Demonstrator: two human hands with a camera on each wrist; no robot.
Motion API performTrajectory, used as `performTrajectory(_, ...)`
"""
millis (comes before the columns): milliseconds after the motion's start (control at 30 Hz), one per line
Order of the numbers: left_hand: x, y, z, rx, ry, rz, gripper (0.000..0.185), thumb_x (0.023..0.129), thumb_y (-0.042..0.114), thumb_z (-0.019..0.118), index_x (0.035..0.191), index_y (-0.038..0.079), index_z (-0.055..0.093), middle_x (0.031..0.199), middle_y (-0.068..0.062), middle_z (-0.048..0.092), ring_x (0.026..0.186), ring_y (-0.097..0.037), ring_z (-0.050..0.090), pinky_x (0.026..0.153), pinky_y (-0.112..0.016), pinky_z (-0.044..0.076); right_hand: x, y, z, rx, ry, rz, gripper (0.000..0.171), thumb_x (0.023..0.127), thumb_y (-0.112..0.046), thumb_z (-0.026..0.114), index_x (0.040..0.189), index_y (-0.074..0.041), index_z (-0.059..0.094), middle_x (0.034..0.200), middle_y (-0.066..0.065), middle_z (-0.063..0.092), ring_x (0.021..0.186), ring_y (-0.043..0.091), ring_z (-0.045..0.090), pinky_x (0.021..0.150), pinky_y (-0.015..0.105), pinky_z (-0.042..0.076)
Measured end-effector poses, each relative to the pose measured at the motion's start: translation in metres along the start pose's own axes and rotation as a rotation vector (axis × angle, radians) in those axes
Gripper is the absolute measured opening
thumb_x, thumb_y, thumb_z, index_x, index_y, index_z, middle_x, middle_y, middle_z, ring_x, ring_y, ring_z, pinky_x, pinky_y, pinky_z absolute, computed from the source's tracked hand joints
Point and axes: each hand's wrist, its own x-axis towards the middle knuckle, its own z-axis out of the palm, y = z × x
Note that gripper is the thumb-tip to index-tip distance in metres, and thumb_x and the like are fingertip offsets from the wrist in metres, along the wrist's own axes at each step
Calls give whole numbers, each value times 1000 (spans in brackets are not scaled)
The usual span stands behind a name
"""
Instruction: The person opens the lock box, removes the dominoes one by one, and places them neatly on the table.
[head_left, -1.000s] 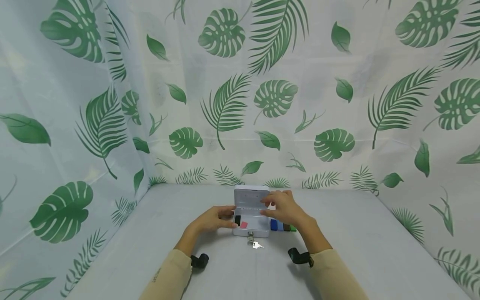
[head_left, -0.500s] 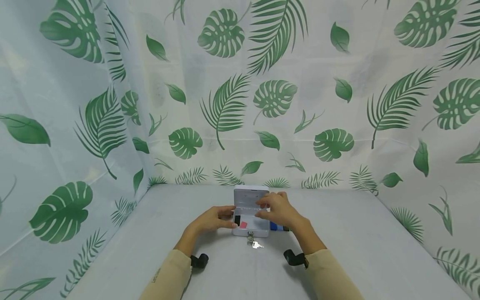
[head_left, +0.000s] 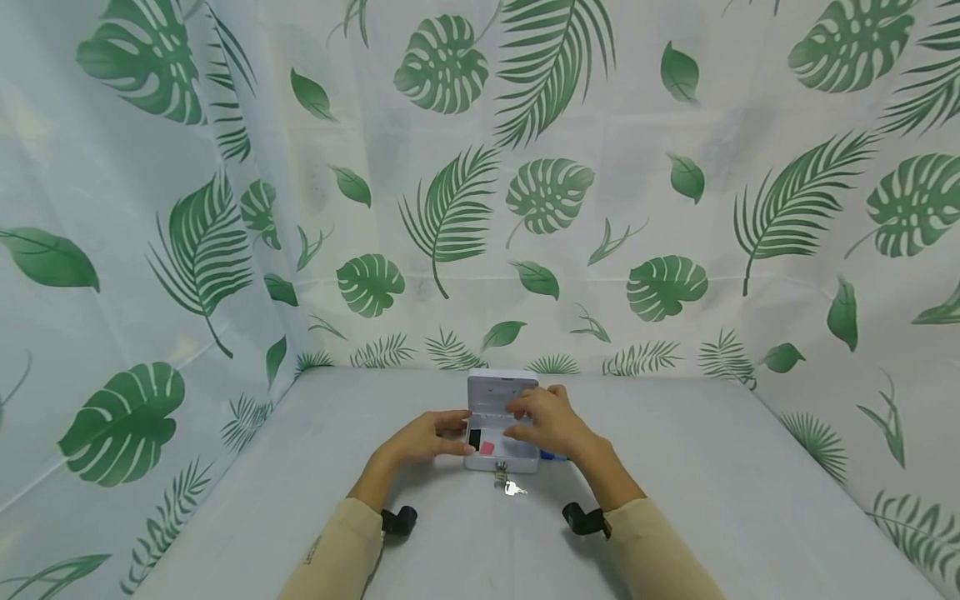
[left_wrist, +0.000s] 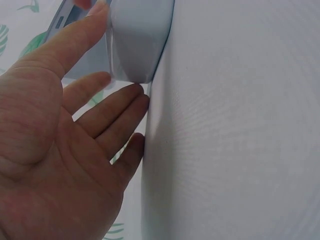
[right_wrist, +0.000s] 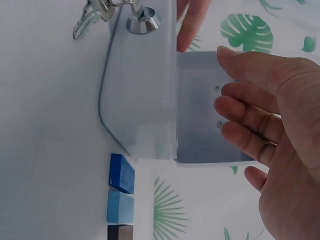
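Observation:
A small grey metal box point(head_left: 501, 461) stands on the table with its lid point(head_left: 502, 390) upright. Inside lie a black block point(head_left: 474, 439) and a red block point(head_left: 487, 448). Keys point(head_left: 508, 486) hang from the front lock point(right_wrist: 142, 22). My left hand point(head_left: 429, 436) rests with straight fingers against the box's left side point(left_wrist: 137, 40). My right hand point(head_left: 542, 421) hovers over the open box in front of the lid point(right_wrist: 200, 110), fingers loosely curled, and nothing shows between them.
A blue block point(right_wrist: 121, 173), a light blue block point(right_wrist: 120, 206) and a dark block point(right_wrist: 120, 232) lie in a row just right of the box, mostly hidden behind my right hand in the head view. Leaf-print curtains point(head_left: 675, 208) wall the grey table point(head_left: 712, 483) on three sides.
My right hand has moved left, from above the row of blocks to over the open box. The left hand and the box have stayed put.

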Motion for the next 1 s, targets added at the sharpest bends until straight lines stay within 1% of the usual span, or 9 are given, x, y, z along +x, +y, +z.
performTrajectory(267,2,-3,0,-14,3,10,79,87,39,85,155,15,51,149,-15,60,139,-34,58,117,-60,40,2,-3,8,-9,-26,-23,38,88,-29,85,119,-8,78,100,4,75,96,21,66,106,59,31)
performTrajectory(433,1,-3,0,-10,-1,22,80,87,39,85,155,14,50,149,-15,60,139,-34,58,118,-59,40,3,-5,13,-21,-41,-26,38,88,-29,84,119,-9,78,101,3,75,100,22,65,107,61,31)
performTrajectory(567,1,-3,-1,0,-6,23,81,87,40,85,155,15,50,149,-14,60,138,-33,58,117,-58,41,4,-8,18,-9,-45,-20,35,89,-28,84,118,-9,79,103,2,76,102,23,65,108,61,31)
performTrajectory(733,0,-2,-1,5,-3,6,81,87,43,85,155,17,50,149,-13,60,138,-31,58,117,-57,41,5,-11,25,7,-46,-23,31,89,-24,84,115,-8,79,100,3,76,100,25,66,103,59,32)
performTrajectory(833,0,-2,-1,0,-2,7,80,87,41,85,155,16,51,149,-14,60,138,-32,59,117,-58,41,6,-11,29,4,-51,-27,30,90,-24,82,115,-8,79,100,3,76,97,23,66,99,56,32)
performTrajectory(1000,1,-3,-2,-15,-5,13,79,88,39,84,155,15,51,149,-15,60,138,-34,59,117,-60,40,8,-13,34,24,-43,-31,31,91,-27,82,114,-7,79,97,2,76,94,20,65,97,57,33)
